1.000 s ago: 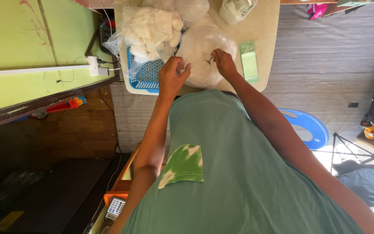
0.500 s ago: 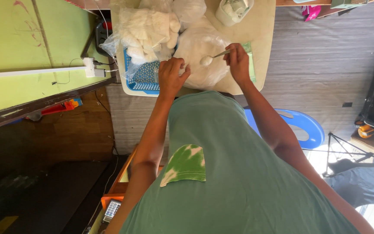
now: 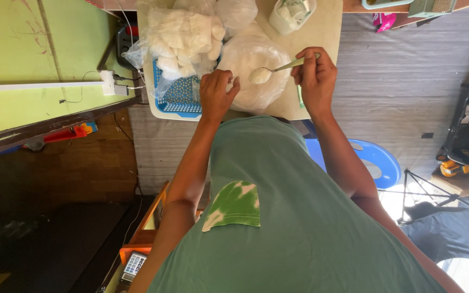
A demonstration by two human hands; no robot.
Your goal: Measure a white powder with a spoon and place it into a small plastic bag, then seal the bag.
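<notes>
Table (image 3: pixel 321 32): spoon (image 3: pixel 270 71) btwn hands, right hand (image 3: pixel 315 76) gripping.

Single head-worn view, looking steeply down the torso, close over the small table (image 3: pixel 321 32), floor beyond

I'm looking at a small home food-prep spot: a beige counter (image 3: pixel 321 32) crowded with filled plastic bags (image 3: pixel 183 32) and a blue basket (image 3: pixel 183 97), a blue plastic stool (image 3: pixel 378 157) on wooden flooring (image 3: pixel 397 70), green wall (image 3: pixel 28 49).
</notes>
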